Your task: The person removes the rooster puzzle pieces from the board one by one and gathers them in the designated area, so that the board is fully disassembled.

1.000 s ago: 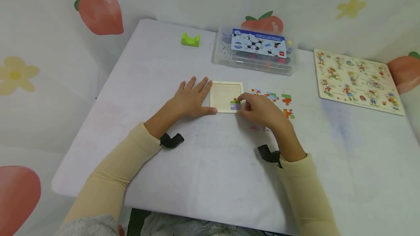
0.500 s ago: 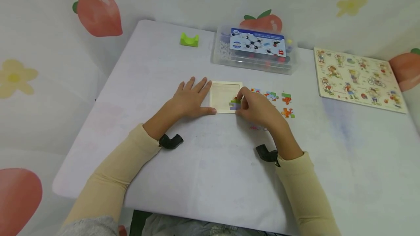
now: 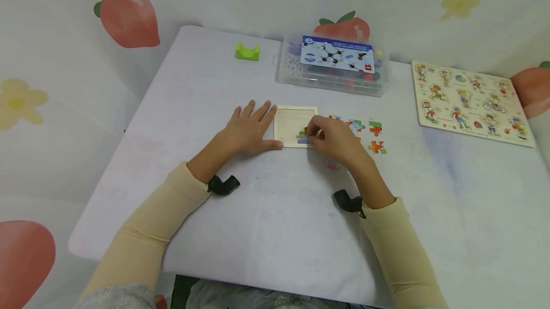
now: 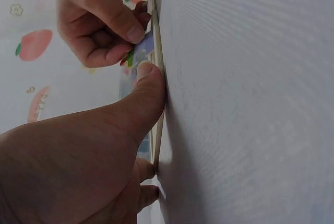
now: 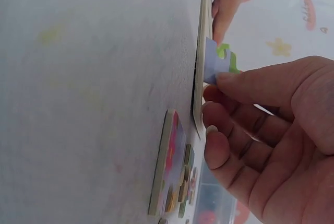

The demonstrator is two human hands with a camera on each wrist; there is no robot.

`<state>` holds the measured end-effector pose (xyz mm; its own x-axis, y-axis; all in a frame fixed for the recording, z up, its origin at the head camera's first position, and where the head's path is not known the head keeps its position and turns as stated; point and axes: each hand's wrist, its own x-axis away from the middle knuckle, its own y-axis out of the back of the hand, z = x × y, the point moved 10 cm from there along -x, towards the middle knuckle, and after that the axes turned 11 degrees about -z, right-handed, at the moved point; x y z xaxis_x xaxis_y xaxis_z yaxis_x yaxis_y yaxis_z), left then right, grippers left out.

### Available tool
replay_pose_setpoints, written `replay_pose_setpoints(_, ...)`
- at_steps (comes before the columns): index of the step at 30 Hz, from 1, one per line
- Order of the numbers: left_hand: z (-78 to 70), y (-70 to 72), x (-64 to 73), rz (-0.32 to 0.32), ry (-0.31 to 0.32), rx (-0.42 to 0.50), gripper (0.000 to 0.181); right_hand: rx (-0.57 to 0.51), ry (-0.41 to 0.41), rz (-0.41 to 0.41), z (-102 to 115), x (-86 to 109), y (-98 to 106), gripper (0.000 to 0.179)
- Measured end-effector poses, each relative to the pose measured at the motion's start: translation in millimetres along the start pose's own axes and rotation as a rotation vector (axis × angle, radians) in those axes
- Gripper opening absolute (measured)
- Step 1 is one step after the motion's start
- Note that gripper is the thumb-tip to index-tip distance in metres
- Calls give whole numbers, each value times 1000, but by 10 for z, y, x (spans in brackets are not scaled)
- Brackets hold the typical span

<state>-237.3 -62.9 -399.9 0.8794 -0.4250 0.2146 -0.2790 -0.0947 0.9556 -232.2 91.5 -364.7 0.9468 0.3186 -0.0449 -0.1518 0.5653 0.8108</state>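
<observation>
A small square wooden puzzle tray (image 3: pixel 288 123) lies mid-table. My left hand (image 3: pixel 249 130) rests at its left side with fingers spread, the thumb on the near left corner. Between thumb and fingers, my right hand (image 3: pixel 337 141) pinches a purple and green puzzle piece (image 3: pixel 302 138) over the tray's lower right part. In the right wrist view the piece (image 5: pixel 210 59) stands tilted above the tray's rim, its far side hidden by the thumb. Several loose puzzle pieces (image 3: pixel 375 147) lie to the right of the tray, some hidden beneath the right hand.
A clear plastic box (image 3: pixel 333 65) with a blue printed card stands at the back. Left of it sits a green notched block (image 3: pixel 247 52). A wooden board with printed figures (image 3: pixel 472 102) lies at the right on the white-covered table (image 3: pixel 258 232).
My right hand and the puzzle piece have shifted slightly left over the tray, the fingertips now covering more of the piece. The left hand keeps its place.
</observation>
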Motion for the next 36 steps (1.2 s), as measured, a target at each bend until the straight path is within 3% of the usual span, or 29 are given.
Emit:
replay_pose_setpoints(20, 8, 3, 15, 7, 14, -2, 103, -45, 54, -29, 87, 2, -2, 15)
replay_pose_setpoints(36, -28, 5, 23, 19, 6, -7, 102, -107, -27, -31, -80, 109, 175, 11)
